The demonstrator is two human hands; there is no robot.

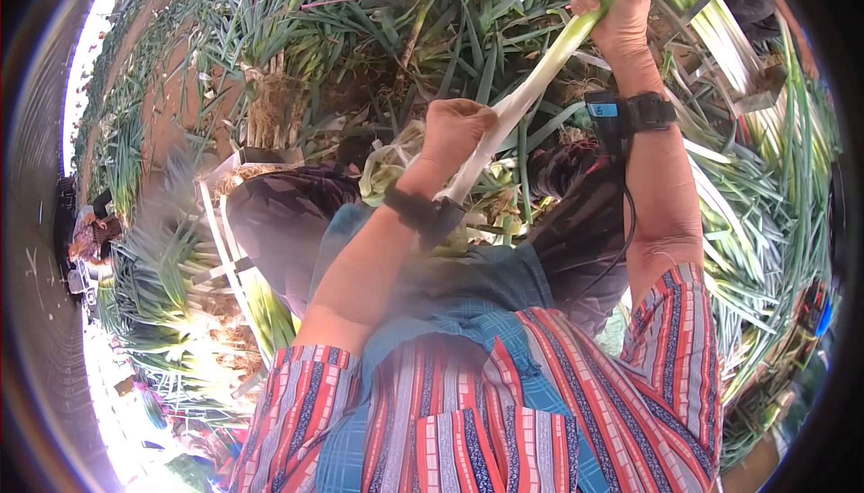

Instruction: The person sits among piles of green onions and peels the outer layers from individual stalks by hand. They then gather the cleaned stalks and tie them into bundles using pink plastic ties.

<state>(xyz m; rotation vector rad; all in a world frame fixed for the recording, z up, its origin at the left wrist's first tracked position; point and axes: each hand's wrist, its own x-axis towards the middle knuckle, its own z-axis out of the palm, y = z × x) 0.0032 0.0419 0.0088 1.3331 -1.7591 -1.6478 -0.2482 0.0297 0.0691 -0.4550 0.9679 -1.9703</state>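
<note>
A long leek (533, 84) slants across the picture, its white shank running down toward my lap and its green leaves at the top. Around the lower green part, near the top edge, my right hand (617, 3) is closed. My left hand (459, 125) is curled against the side of the white shank, fingertips pinched at its edge; what they pinch is partly hidden. The shank's lower end passes behind my left wrist, which wears a black band. Pale stripped leaves (395, 162) lie between my knees.
Heaped leeks (337, 27) with green leaves cover the ground ahead. A rooted bundle (270, 108) stands near my left knee. More leeks lie at left (162, 277) and right (776, 175), some on a metal rack (756, 101). Another person (94, 233) sits far left.
</note>
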